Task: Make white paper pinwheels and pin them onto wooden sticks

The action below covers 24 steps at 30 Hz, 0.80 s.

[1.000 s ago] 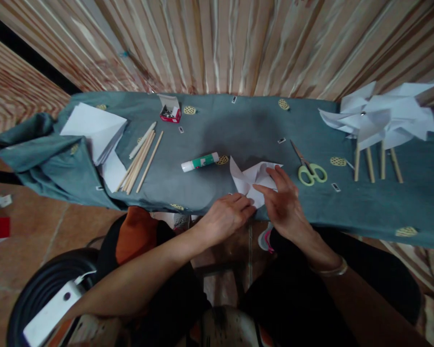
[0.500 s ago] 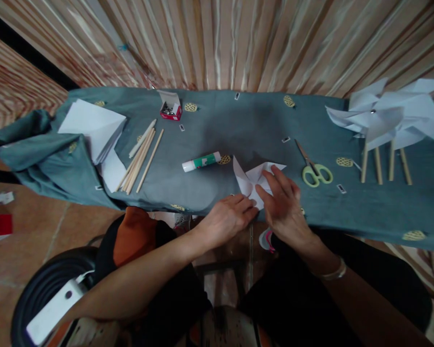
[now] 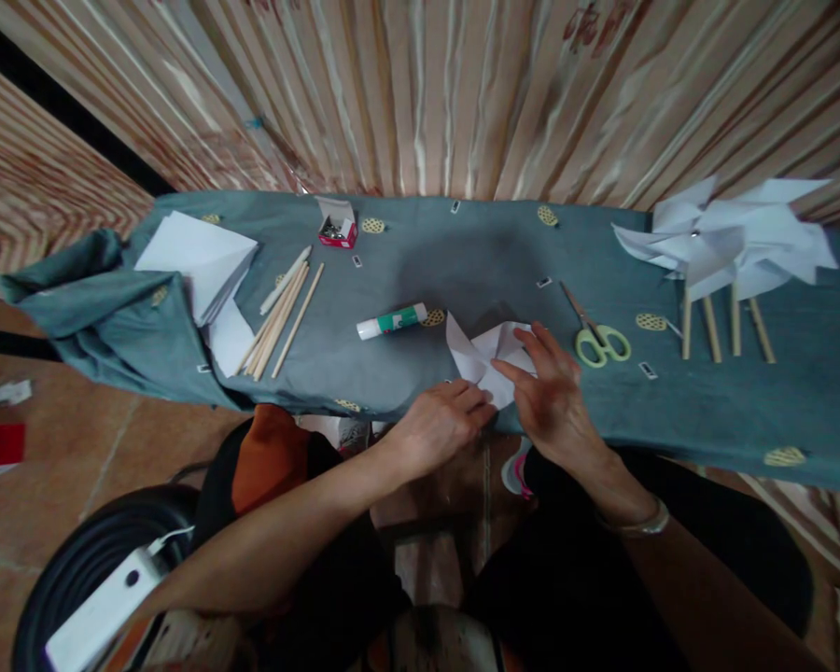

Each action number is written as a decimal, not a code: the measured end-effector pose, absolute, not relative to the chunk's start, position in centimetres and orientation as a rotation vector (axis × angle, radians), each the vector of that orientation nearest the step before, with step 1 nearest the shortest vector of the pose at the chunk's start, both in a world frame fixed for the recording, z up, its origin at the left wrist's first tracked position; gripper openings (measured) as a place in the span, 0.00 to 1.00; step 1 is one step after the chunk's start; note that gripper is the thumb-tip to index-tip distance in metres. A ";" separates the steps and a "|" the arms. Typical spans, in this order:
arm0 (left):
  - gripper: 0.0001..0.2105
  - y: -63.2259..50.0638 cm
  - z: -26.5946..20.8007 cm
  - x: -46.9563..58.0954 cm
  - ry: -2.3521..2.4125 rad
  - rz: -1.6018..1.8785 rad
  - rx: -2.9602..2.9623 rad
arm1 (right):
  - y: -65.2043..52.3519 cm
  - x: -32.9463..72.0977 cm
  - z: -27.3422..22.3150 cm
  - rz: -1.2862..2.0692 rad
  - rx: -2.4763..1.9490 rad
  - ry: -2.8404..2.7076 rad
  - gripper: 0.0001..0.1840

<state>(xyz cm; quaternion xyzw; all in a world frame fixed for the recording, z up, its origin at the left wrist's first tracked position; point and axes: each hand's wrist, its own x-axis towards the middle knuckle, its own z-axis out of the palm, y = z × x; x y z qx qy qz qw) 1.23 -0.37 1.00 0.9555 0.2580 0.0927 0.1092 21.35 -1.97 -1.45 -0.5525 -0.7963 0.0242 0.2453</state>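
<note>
On the cloth-covered table (image 3: 476, 266), folded white paper (image 3: 483, 351) was pinched by the left hand (image 3: 442, 425) and touched by the right hand (image 3: 554, 403), its thumb and fingers spread apart.

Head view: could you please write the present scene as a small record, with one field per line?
left hand: left hand, fingertips at the near edge of the folded paper
right hand: right hand, fingers spread over the paper's right part
left of the paper: glue stick, lying on its side
right of the paper: scissors, green handles toward the person
far left: white sheets, loose sticks
back: open red box with small shiny pieces
far right: paper pinwheels on sticks
surface: grey-green cloth
</note>
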 end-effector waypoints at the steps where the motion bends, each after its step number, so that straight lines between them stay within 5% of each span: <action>1: 0.10 -0.4 1.1 1.2 0.757 0.272 2.810 | -2.0 21.2 -1.5 0.030 -1.505 -2.200 0.20; 24: 0.10 1.3 1.2 -1.9 0.939 0.777 2.205 | -1.8 21.5 -0.9 0.212 -1.483 -2.141 0.20</action>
